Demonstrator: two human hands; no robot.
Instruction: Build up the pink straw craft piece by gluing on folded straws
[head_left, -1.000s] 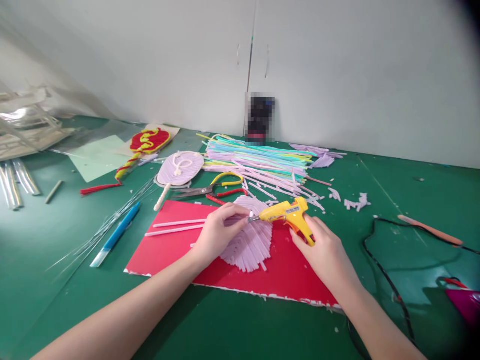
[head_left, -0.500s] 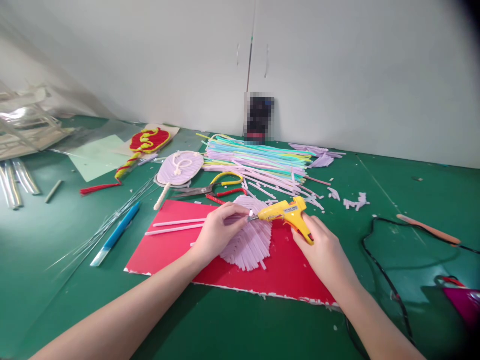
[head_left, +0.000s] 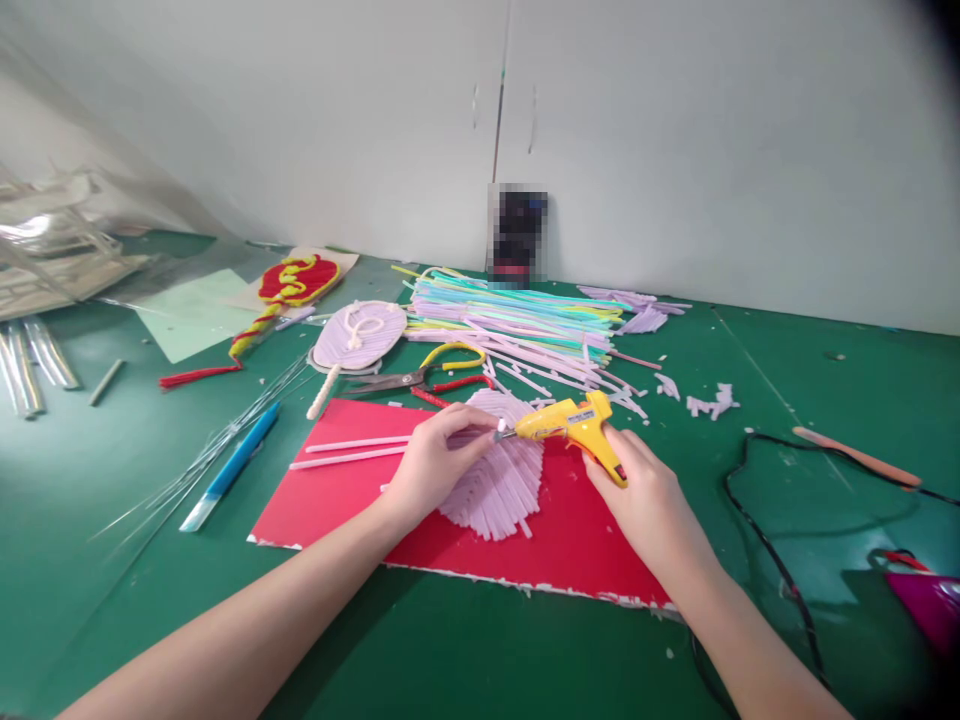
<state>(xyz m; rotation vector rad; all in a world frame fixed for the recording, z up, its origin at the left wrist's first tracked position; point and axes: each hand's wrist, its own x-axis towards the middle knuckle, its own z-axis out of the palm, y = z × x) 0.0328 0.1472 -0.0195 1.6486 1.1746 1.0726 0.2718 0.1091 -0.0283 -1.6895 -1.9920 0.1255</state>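
Note:
My right hand (head_left: 651,500) grips a yellow hot glue gun (head_left: 571,428), its nozzle pointing left at the fingertips of my left hand (head_left: 435,460). My left hand pinches a small white straw piece at the nozzle, fingers closed, resting on a leaf-shaped piece of lilac straws (head_left: 501,478). That piece lies on a red board (head_left: 577,545). Two loose pale straws (head_left: 352,450) lie on the board to the left.
Behind the board are scissors with yellow and red handles (head_left: 427,372), a pile of pastel straws (head_left: 517,318), a lilac fan shape (head_left: 360,336) and a red-yellow ornament (head_left: 289,285). A blue pen (head_left: 232,466) and thin wires lie left. A black cable (head_left: 765,540) runs right.

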